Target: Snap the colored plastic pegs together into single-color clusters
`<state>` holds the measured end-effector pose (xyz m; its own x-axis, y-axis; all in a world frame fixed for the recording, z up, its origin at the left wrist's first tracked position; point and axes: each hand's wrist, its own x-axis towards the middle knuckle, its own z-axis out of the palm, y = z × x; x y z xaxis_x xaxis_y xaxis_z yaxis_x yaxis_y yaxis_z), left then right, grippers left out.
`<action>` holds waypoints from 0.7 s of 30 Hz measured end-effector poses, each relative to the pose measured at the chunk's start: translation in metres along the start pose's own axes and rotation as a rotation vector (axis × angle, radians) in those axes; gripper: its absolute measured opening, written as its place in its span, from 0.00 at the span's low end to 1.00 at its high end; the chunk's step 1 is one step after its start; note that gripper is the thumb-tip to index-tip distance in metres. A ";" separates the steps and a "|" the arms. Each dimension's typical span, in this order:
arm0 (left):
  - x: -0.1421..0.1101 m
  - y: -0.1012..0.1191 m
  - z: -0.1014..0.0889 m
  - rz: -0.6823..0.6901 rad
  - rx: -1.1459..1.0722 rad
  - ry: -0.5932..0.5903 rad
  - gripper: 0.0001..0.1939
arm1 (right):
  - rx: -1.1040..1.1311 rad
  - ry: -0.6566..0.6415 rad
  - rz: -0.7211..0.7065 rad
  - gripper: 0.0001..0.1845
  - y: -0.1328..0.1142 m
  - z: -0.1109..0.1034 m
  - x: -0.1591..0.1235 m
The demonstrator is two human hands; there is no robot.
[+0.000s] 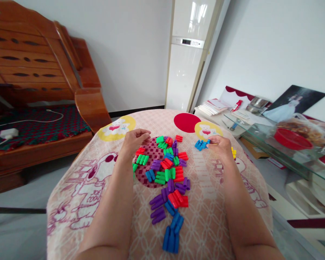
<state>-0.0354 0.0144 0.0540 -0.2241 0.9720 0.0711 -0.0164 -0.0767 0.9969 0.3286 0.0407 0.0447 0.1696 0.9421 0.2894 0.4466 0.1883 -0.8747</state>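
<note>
My right hand is at the right of the round table, thumb and fingers pinched on a small blue plastic block. Other blue blocks lie directly beside its fingertips. My left hand hovers at the left edge of a loose pile, its fingers loosely bent with nothing visible between them. Below it are a red block and a green block. The pile mixes green, red, purple and blue ribbed blocks, trailing down to a blue block near me. Yellow blocks show partly behind my right wrist.
A patterned pink tablecloth covers the table. To the left stands a wooden bench with a white charger. A glass-topped cabinet at the right bears a red bowl and papers. A tall white air conditioner stands behind.
</note>
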 end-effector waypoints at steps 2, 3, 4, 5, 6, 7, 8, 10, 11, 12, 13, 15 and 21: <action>0.000 0.000 0.001 0.004 0.002 -0.001 0.14 | -0.028 0.043 0.039 0.16 0.008 -0.002 0.003; 0.000 0.000 0.001 0.006 0.004 -0.002 0.14 | -0.042 0.048 0.057 0.16 0.013 -0.002 0.004; -0.001 0.000 0.001 0.005 0.006 -0.002 0.14 | -0.052 0.048 0.072 0.16 0.016 -0.002 0.004; -0.001 0.000 0.002 0.004 0.008 -0.001 0.15 | -0.057 0.046 0.083 0.16 0.020 -0.001 0.004; -0.001 0.000 0.002 0.004 0.012 -0.002 0.15 | -0.058 0.044 0.093 0.15 0.023 0.001 0.004; -0.002 0.000 0.002 0.005 0.015 -0.003 0.15 | -0.055 0.040 0.103 0.15 0.026 0.002 0.004; -0.002 0.000 0.002 0.007 0.019 -0.003 0.15 | -0.049 0.035 0.110 0.15 0.028 0.004 0.004; -0.004 0.001 0.002 0.011 0.025 -0.004 0.14 | -0.035 0.021 0.116 0.15 0.032 0.008 0.003; -0.004 0.001 0.002 0.013 0.027 -0.005 0.14 | -0.029 0.015 0.115 0.15 0.034 0.009 0.002; -0.004 0.002 0.002 0.013 0.029 -0.005 0.14 | -0.024 0.013 0.111 0.15 0.035 0.011 0.001; -0.005 0.002 0.002 0.012 0.030 -0.006 0.14 | -0.019 0.013 0.105 0.16 0.036 0.012 0.001; -0.004 0.001 0.002 0.009 0.033 -0.006 0.14 | -0.012 0.010 0.100 0.16 0.038 0.013 0.000; -0.002 -0.001 0.001 0.011 0.032 0.012 0.12 | -0.187 0.056 0.045 0.22 0.017 0.010 0.000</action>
<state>-0.0338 0.0130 0.0528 -0.2354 0.9684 0.0822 0.0172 -0.0805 0.9966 0.3281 0.0469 0.0259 0.2398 0.9304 0.2772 0.5922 0.0861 -0.8012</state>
